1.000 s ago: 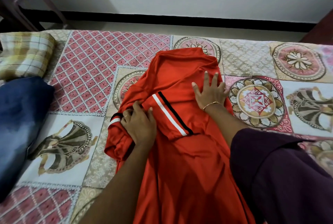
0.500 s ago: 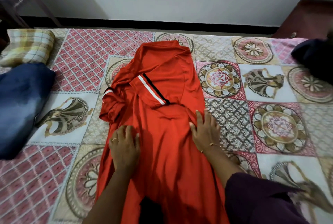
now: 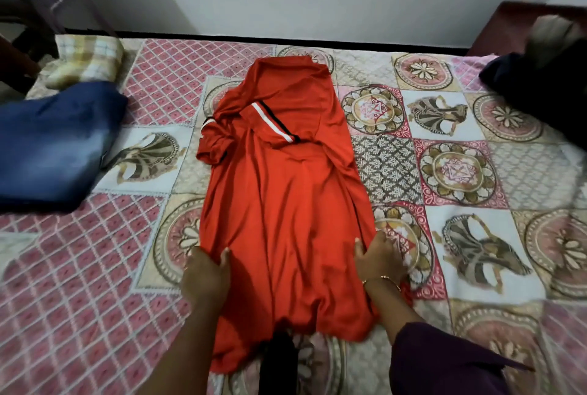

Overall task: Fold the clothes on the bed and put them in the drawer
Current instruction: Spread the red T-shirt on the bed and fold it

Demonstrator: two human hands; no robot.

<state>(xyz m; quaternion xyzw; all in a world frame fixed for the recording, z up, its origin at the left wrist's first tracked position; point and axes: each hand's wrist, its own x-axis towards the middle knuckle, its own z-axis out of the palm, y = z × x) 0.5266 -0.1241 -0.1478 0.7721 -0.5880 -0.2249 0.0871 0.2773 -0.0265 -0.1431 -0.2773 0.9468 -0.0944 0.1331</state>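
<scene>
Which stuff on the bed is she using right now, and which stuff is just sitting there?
In use:
red shirt
left hand, gripping its left edge
right hand, gripping its right edge

Just lying about:
blue garment
checked pillow
dark clothes
patterned bedspread

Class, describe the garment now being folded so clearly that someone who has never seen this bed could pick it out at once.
On the patterned bedspread, look to the middle, between the left hand and right hand. The red shirt lies there lengthwise, both hands gripping its side edges. Unlike the blue jeans and dark clothes nearby, it is bright red with white-and-black sleeve stripes.
</scene>
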